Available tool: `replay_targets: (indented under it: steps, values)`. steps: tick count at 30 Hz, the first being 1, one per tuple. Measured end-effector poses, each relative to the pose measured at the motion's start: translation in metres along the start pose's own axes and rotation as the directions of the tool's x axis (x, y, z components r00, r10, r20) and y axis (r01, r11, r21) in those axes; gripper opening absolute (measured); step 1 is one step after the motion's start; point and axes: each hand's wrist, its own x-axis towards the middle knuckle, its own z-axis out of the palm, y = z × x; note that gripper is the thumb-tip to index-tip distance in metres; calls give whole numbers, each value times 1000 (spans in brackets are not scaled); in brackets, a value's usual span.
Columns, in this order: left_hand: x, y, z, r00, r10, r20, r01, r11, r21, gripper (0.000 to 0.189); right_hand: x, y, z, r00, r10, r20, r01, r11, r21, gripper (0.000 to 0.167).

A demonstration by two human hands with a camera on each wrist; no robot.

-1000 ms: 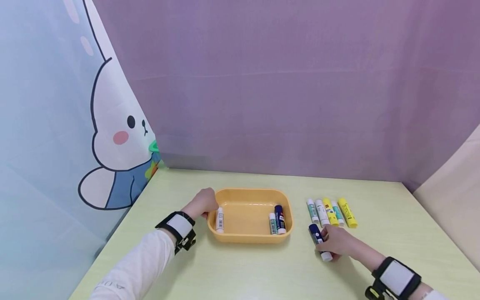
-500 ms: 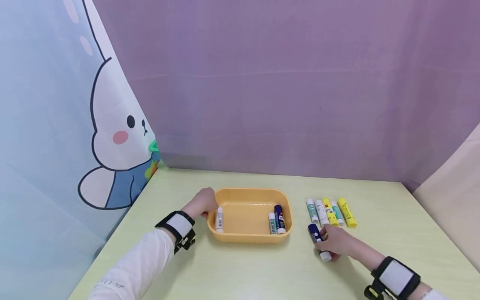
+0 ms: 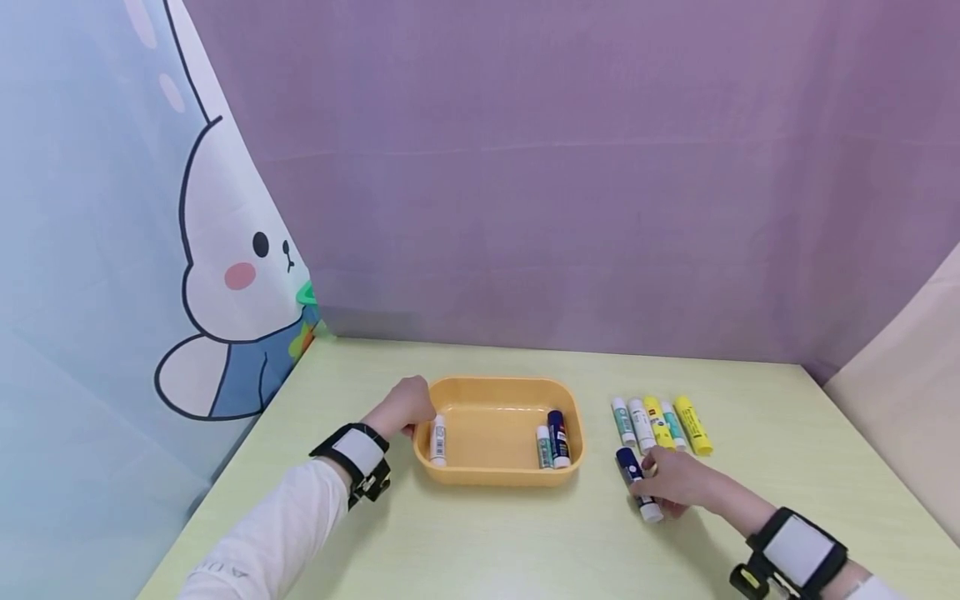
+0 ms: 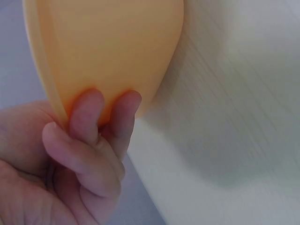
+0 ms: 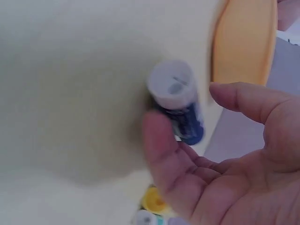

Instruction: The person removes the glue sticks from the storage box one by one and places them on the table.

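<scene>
On the table (image 3: 487, 542), with the curtain (image 3: 525, 208) behind it, the tray (image 3: 487, 429) holds one glue stick (image 3: 438, 440) against its left end and a pair of glue sticks (image 3: 559, 437) side by side at its right end, the left hand (image 3: 407, 402) at its left rim. Well to the right of the tray lies a row of five glue sticks (image 3: 660, 423); just before its left part, nearer the person, lies a single glue stick (image 3: 632, 468) with the right hand (image 3: 678, 479) at it.

Right hand (image 3: 681, 481) shifted; perhaps loosened slightly.
</scene>
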Motion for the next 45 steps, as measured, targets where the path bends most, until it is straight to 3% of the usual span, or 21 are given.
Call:
replay_targets:
  steps: [6,10,21,26,35,41,45]
  values:
    - [-2,0,-1,1000,3,3,-3,1000,-1,20,-9,-17,-26,993,-108,-38,105,992,-74,56]
    - [-5,1,-3,1000,11,1,-11,1000,-7,19,-15,-32,-47,973,-218,-79,206,968,-144,70]
    - [-5,2,-3,1000,16,4,-16,1000,-16,17,-27,-81,-73,924,-325,-203,285,937,-201,104]
    - [-3,1,-2,1000,24,2,-24,1000,-20,16,-30,-108,-78,916,-339,-214,296,932,-210,108]
    - [-1,-1,0,1000,21,3,-21,1000,-18,16,-17,-156,-71,885,-429,-181,383,892,-240,103]
    - [0,-2,0,1000,21,4,-21,1000,-23,15,-1,-178,-50,861,-492,-125,467,865,-185,101]
    - [-1,-3,-1,1000,21,3,-21,999,-24,16,9,-189,-31,858,-504,-98,489,861,-142,99]
